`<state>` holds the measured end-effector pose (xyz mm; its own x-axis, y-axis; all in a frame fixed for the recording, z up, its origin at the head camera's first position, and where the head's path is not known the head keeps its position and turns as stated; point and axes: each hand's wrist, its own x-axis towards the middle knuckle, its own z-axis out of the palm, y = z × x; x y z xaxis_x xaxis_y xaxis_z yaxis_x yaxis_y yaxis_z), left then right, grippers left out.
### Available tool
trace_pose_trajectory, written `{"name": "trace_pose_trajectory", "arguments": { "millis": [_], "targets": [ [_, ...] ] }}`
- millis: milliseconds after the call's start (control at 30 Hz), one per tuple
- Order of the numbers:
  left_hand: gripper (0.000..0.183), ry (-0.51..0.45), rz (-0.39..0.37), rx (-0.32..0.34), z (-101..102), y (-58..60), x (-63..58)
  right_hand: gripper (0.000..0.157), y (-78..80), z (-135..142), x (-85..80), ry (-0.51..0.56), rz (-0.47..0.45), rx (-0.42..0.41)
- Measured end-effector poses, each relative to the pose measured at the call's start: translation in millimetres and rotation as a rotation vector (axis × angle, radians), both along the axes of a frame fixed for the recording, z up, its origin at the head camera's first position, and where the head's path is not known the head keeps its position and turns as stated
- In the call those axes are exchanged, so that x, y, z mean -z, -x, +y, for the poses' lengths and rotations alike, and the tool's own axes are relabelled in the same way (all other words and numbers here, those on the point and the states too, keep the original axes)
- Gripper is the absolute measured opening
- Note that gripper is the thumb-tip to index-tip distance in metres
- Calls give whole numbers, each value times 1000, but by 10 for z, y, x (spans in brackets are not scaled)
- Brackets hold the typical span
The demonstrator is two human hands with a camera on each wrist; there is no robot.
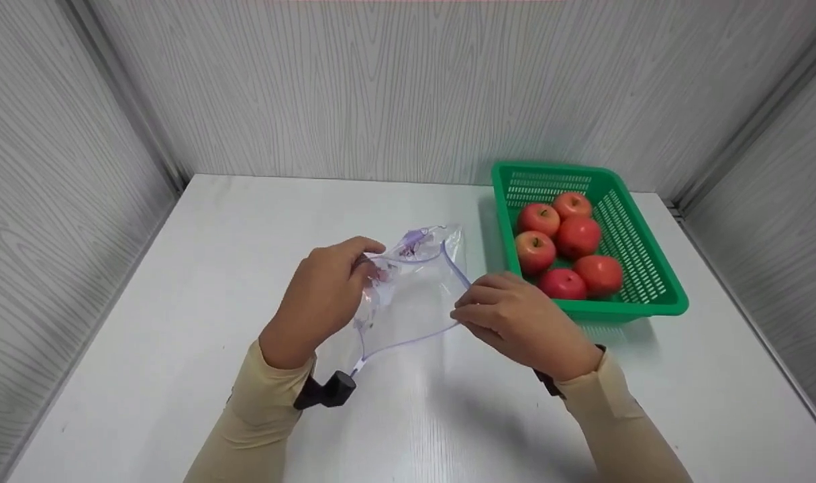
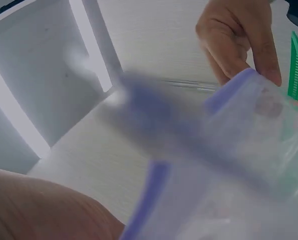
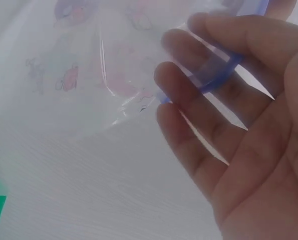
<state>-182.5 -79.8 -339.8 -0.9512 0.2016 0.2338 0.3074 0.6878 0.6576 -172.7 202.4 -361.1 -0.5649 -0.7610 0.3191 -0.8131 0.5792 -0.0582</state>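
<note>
A clear plastic zip bag [image 1: 408, 302] with a purple-blue zip edge and small coloured prints is spread between my two hands, its mouth wide apart toward me. My left hand [image 1: 321, 295] pinches the left part of its rim between thumb and fingers. On the opposite side, my right hand [image 1: 519, 325] holds the rim; in the right wrist view the fingers [image 3: 181, 85] lie along the purple strip with the thumb against it. A blurred zip end [image 2: 149, 105] crosses the left wrist view. A white slider sits at the bag's near corner.
At the right, a green plastic basket [image 1: 656, 310] holds several red apples [image 1: 579, 236], just beyond my right hand. The white table [image 1: 247, 215] is enclosed by pale wood-grain panels [image 1: 347, 87] at the back and both sides.
</note>
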Motion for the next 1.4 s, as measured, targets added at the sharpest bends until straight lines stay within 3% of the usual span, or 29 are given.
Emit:
{"name": "trace_pose_trajectory", "arguments": {
  "millis": [67,133,267,400,467,567,633,700,800,933,1000,1067,1200,1267,1400],
  "targets": [
    [29,-33,-63,32,-1,10,1,24,-8,-8,6,5,4,-19],
    [30,-24,-73,36,11,21,24,23,-15,-15,14,3,11,-36],
    [27,41,-81,-25,49,44,80,23,-24,-26,27,-4,18,-50],
    [39,122,-163,-52,70,62,123,24,-38,-39,25,-17,10,-51],
    [38,175,-151,-44,66,73,137,24,-44,-43,21,-22,3,-53],
    [20,223,-68,-49,37,85,137,23,-44,-38,23,-28,-20,-50],
    [21,209,-27,-58,11,88,126,21,-39,-34,28,-33,-45,-40],
    [20,163,-43,-56,-11,82,107,20,-35,-32,34,-42,-76,-28],
    [17,68,-136,-24,-28,72,78,19,-28,-34,39,-55,-114,-17],
    [36,-18,-242,14,-37,62,48,20,-17,-16,37,-52,-112,5],
    [40,-32,-231,-3,-41,56,42,22,-10,0,34,-40,-95,22],
    [42,-11,-172,-40,-42,54,45,23,-6,15,34,-29,-76,25],
    [45,105,-32,-97,-16,63,71,24,-2,19,39,-21,-42,-2],
    [49,154,-9,-82,15,75,86,23,1,13,40,-21,-31,-17],
    [49,154,-58,-11,92,71,90,23,12,-2,28,-26,-23,-24]
  ]
}}
